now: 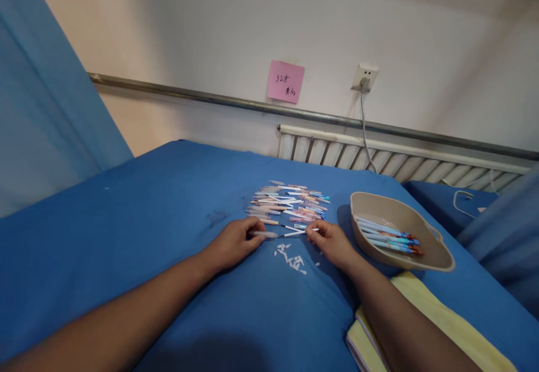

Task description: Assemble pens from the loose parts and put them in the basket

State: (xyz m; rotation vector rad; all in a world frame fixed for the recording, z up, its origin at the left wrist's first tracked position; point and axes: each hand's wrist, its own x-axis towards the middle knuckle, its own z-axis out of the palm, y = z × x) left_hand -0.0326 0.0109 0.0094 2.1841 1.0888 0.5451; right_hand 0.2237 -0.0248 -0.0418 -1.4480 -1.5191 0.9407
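Note:
My left hand point(233, 243) rests on the blue cloth with its fingers pinched on a pale pen barrel point(265, 235). My right hand point(330, 240) pinches a thin white refill point(300, 231) whose tip points toward the barrel's open end. Just beyond both hands lies a pile of several pen parts point(288, 202), pastel barrels and white refills. Small white caps point(292, 259) are scattered on the cloth between my wrists.
A beige tray point(438, 257) at the right holds several assembled blue pens point(389, 236). A yellow notebook point(425, 304) lies under my right forearm. The blue-covered table point(147, 220) ends at a wall with a radiator, a pink note point(285, 81) and a socket.

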